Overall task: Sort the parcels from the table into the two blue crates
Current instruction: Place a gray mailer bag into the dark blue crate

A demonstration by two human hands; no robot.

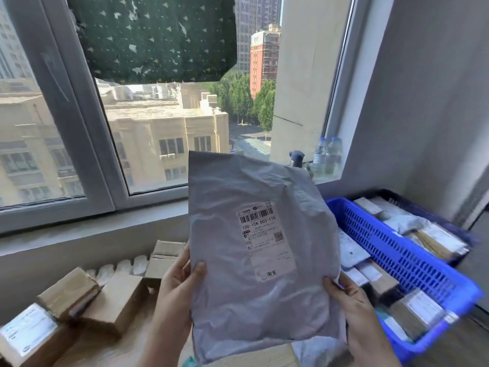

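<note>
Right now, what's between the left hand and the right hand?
In the head view, only the grey mailer bag, its label facing the camera. The left hand grips its left edge and the right hand grips its lower right edge.

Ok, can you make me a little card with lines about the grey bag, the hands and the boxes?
held thing: grey mailer bag, label facing the camera
left hand: grips the bag's left edge
right hand: grips its lower right corner
table, left side: cardboard boxes
right side: blue crate, parcels already inside
windowsill: water bottles
</note>
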